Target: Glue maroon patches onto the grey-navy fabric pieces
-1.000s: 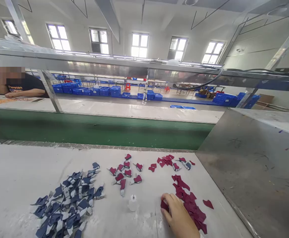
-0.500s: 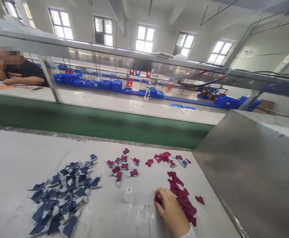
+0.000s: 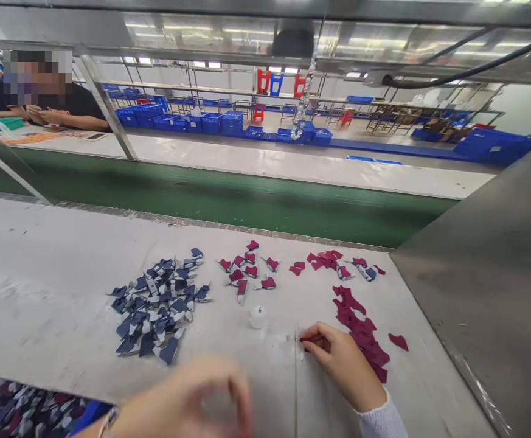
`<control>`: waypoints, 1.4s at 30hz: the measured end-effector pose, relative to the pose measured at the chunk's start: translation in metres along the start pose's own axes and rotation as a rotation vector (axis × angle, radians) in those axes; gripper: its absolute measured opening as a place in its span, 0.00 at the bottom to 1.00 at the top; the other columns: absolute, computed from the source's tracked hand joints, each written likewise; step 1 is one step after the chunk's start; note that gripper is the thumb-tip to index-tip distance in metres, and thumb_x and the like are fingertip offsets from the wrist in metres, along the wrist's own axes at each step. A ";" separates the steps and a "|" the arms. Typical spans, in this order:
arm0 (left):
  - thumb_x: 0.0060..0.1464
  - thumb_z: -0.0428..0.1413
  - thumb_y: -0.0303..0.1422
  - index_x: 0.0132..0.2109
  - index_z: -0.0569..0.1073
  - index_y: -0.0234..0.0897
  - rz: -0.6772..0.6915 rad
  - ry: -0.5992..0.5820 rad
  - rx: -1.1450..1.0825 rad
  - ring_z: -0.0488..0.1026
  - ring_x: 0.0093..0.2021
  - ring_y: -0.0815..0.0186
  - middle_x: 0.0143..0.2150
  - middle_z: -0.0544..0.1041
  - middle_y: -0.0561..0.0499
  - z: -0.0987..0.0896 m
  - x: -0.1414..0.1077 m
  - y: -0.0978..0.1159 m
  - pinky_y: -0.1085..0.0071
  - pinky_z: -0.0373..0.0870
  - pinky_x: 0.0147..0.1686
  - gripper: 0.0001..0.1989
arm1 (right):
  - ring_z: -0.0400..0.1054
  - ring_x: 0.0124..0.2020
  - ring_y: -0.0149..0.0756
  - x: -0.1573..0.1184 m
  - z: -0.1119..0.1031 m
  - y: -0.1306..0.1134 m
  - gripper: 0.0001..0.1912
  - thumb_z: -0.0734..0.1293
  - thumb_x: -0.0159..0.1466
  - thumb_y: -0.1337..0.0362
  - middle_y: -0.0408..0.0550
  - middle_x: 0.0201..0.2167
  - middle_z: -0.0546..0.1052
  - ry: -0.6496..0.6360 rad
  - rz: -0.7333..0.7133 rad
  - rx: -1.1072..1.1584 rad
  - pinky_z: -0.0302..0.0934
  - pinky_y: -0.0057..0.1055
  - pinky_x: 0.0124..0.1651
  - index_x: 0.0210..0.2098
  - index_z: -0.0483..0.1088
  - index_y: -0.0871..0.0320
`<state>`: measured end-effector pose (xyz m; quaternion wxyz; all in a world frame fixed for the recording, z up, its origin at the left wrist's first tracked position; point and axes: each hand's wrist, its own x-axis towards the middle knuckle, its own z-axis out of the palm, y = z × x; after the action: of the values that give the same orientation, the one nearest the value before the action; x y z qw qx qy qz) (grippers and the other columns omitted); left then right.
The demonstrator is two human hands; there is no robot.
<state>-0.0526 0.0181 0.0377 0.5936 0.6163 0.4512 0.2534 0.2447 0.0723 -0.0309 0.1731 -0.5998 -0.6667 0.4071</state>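
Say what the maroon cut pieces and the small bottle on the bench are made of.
The maroon cut pieces look like matte fabric or synthetic leather, with dull, flat surfaces; the view cannot settle which. The small bottle looks like translucent white plastic, cloudy with a soft sheen.

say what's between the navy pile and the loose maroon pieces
In the head view, a small cluster of maroon-and-white pieces and a small white bottle lie between the navy pieces and the loose maroon pieces.

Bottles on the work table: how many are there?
1: a small translucent bottle standing on the table, between the navy pieces and the right hand.
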 end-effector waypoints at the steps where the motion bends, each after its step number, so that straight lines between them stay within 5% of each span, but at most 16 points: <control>1: 0.63 0.54 0.33 0.51 0.74 0.40 -0.011 0.063 0.069 0.72 0.54 0.55 0.53 0.75 0.45 -0.012 0.010 -0.005 0.57 0.69 0.54 0.11 | 0.75 0.35 0.42 -0.003 -0.001 -0.001 0.06 0.64 0.61 0.61 0.47 0.31 0.80 -0.005 -0.002 0.024 0.67 0.37 0.39 0.30 0.69 0.55; 2: 0.62 0.53 0.29 0.52 0.74 0.41 -0.024 0.146 0.190 0.70 0.56 0.53 0.53 0.74 0.44 -0.023 0.020 -0.011 0.57 0.66 0.56 0.12 | 0.76 0.35 0.42 -0.005 -0.002 -0.002 0.07 0.63 0.62 0.60 0.47 0.31 0.80 -0.011 -0.004 0.050 0.67 0.36 0.39 0.30 0.68 0.55; 4: 0.60 0.52 0.26 0.58 0.71 0.44 -0.085 0.336 0.908 0.69 0.57 0.50 0.54 0.73 0.43 -0.043 0.038 -0.023 0.54 0.64 0.57 0.20 | 0.77 0.38 0.41 -0.008 -0.001 -0.003 0.07 0.63 0.63 0.60 0.48 0.35 0.81 -0.027 -0.009 0.104 0.69 0.35 0.41 0.33 0.69 0.55; 7: 0.57 0.51 0.24 0.57 0.72 0.39 -0.156 0.374 1.122 0.66 0.57 0.43 0.52 0.73 0.36 -0.060 0.058 -0.038 0.47 0.62 0.55 0.21 | 0.77 0.40 0.40 -0.009 0.003 -0.005 0.10 0.63 0.63 0.61 0.49 0.37 0.82 -0.057 -0.012 0.143 0.70 0.34 0.44 0.41 0.72 0.57; 10: 0.60 0.49 0.25 0.50 0.76 0.37 -0.174 0.340 1.134 0.69 0.51 0.44 0.44 0.75 0.39 -0.066 0.066 -0.040 0.45 0.60 0.54 0.16 | 0.76 0.39 0.44 -0.007 0.007 -0.008 0.08 0.65 0.61 0.65 0.50 0.34 0.81 -0.051 -0.013 0.104 0.69 0.41 0.47 0.37 0.75 0.58; 14: 0.62 0.50 0.30 0.50 0.74 0.39 -0.152 0.285 1.083 0.72 0.47 0.52 0.43 0.74 0.44 -0.064 0.059 -0.030 0.53 0.66 0.51 0.12 | 0.63 0.57 0.53 0.002 0.022 -0.024 0.18 0.68 0.60 0.65 0.58 0.51 0.75 0.093 -0.064 0.044 0.52 0.54 0.62 0.50 0.72 0.60; 17: 0.63 0.49 0.33 0.54 0.70 0.43 -0.069 0.238 0.817 0.73 0.42 0.62 0.47 0.71 0.48 -0.049 0.045 -0.031 0.66 0.73 0.43 0.13 | 0.58 0.61 0.47 0.021 0.042 -0.041 0.26 0.72 0.59 0.64 0.54 0.56 0.71 0.075 -0.157 0.096 0.50 0.46 0.65 0.56 0.67 0.58; 21: 0.61 0.52 0.30 0.50 0.71 0.42 -0.008 0.189 0.522 0.73 0.38 0.65 0.40 0.69 0.50 -0.008 0.029 -0.053 0.68 0.75 0.41 0.11 | 0.68 0.51 0.44 0.039 0.058 -0.053 0.17 0.70 0.60 0.64 0.51 0.46 0.76 -0.022 -0.203 0.223 0.60 0.40 0.56 0.48 0.69 0.58; 26: 0.54 0.63 0.35 0.59 0.68 0.43 -0.064 0.142 0.722 0.72 0.42 0.56 0.44 0.69 0.47 0.015 0.026 -0.073 0.56 0.74 0.44 0.26 | 0.69 0.30 0.36 0.012 0.030 -0.047 0.24 0.61 0.70 0.55 0.41 0.31 0.74 -0.022 -0.107 0.383 0.65 0.33 0.36 0.60 0.50 0.54; 30: 0.41 0.72 0.31 0.65 0.61 0.49 -0.028 0.037 0.715 0.67 0.56 0.50 0.62 0.59 0.42 -0.010 0.021 -0.071 0.54 0.70 0.54 0.46 | 0.68 0.34 0.36 -0.017 0.001 -0.038 0.19 0.67 0.66 0.54 0.43 0.36 0.73 0.070 -0.051 0.452 0.63 0.32 0.37 0.54 0.62 0.49; 33: 0.51 0.64 0.25 0.61 0.66 0.53 -0.017 -0.099 0.651 0.68 0.57 0.54 0.68 0.54 0.46 -0.028 0.020 -0.067 0.57 0.71 0.53 0.33 | 0.67 0.36 0.36 -0.028 -0.007 -0.027 0.17 0.74 0.60 0.57 0.46 0.40 0.73 0.028 -0.046 0.582 0.61 0.29 0.36 0.48 0.71 0.50; 37: 0.57 0.59 0.27 0.43 0.75 0.41 0.110 -0.094 0.588 0.72 0.51 0.55 0.57 0.70 0.46 -0.030 0.027 -0.068 0.58 0.71 0.49 0.06 | 0.62 0.27 0.31 -0.028 -0.001 -0.017 0.18 0.76 0.57 0.57 0.43 0.30 0.72 -0.126 -0.094 0.888 0.53 0.27 0.26 0.42 0.71 0.54; 42: 0.61 0.59 0.35 0.45 0.74 0.39 0.116 -0.025 0.425 0.74 0.40 0.62 0.40 0.77 0.48 -0.012 0.024 -0.076 0.65 0.72 0.40 0.07 | 0.45 0.18 0.27 -0.020 0.014 -0.021 0.21 0.73 0.55 0.48 0.33 0.17 0.58 -0.205 -0.145 1.027 0.40 0.26 0.20 0.32 0.60 0.52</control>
<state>-0.0711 0.0369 -0.0382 0.4404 0.7555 0.4509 0.1787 0.2255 0.0504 -0.0184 0.4062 -0.3471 -0.4346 0.7250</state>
